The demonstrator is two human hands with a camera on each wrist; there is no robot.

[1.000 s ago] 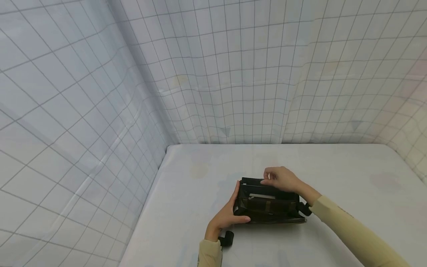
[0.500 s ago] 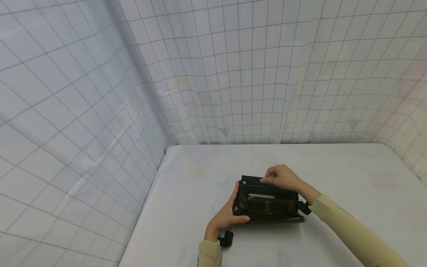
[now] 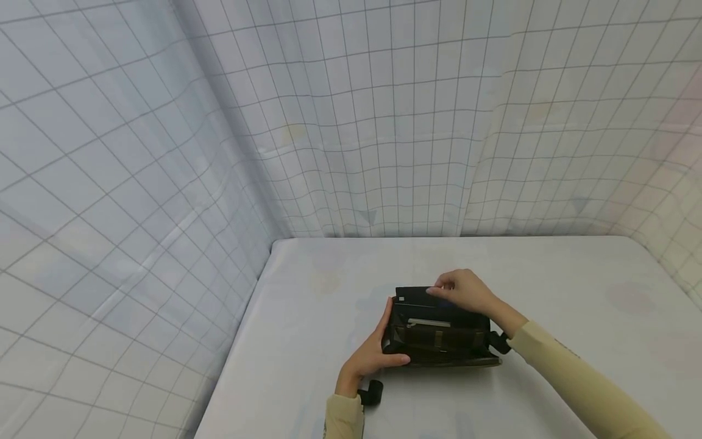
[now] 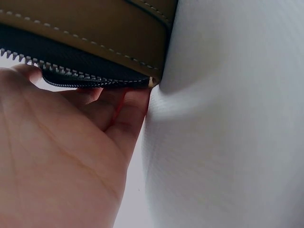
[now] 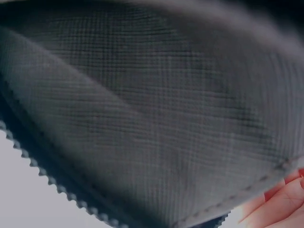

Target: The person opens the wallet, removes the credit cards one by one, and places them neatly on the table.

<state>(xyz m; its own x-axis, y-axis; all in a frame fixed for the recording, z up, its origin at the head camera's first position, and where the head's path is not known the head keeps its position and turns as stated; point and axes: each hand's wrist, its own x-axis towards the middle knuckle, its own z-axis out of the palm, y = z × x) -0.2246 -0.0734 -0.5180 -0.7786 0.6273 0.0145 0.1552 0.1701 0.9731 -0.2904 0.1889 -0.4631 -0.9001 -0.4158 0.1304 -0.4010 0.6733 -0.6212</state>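
A black zip wallet (image 3: 439, 335) lies opened on the white table (image 3: 307, 305), its brown inner pockets and a zip pocket showing. My left hand (image 3: 378, 353) grips the wallet's left end, thumb on the near edge and fingers along the side. My right hand (image 3: 460, 289) pinches the top edge of a dark card or flap (image 3: 414, 294) that sticks up from the wallet's far side. The left wrist view shows my palm (image 4: 57, 161) under the wallet's brown edge and zip teeth (image 4: 85, 57). Black textured leather (image 5: 142, 104) fills the right wrist view, with one fingertip (image 5: 280, 199) at the lower right.
White sheets with a grey grid (image 3: 384, 122) hang behind the table and along its left side. The table's left edge (image 3: 241, 347) runs close to my left hand. Small black camera mounts sit at both wrists (image 3: 372, 392).
My right hand has risen slightly and drawn the dark card or flap a little farther out of the wallet's far side. The left hand keeps its hold.
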